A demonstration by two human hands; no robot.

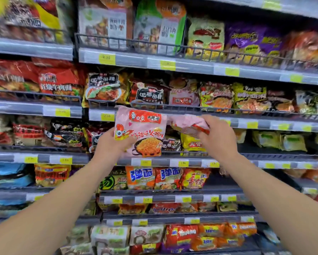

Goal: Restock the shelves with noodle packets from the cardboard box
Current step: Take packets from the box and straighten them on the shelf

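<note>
My left hand (111,144) grips a pink noodle packet (141,129) by its lower left corner, front facing me, held upright in front of the shelves. To its right, my right hand (217,135) is closed on a second pink noodle packet (187,123), tilted nearly edge-on. Both packets hover just below the wire rail of a shelf (172,105) where a matching pink packet (183,96) stands among others. The cardboard box is not in view.
Several shelves run across the whole view, packed with noodle packets in red, black, yellow, orange and purple. Wire rails and yellow price tags (106,58) line each shelf edge. A darker gap (261,150) shows on the shelf right of my right hand.
</note>
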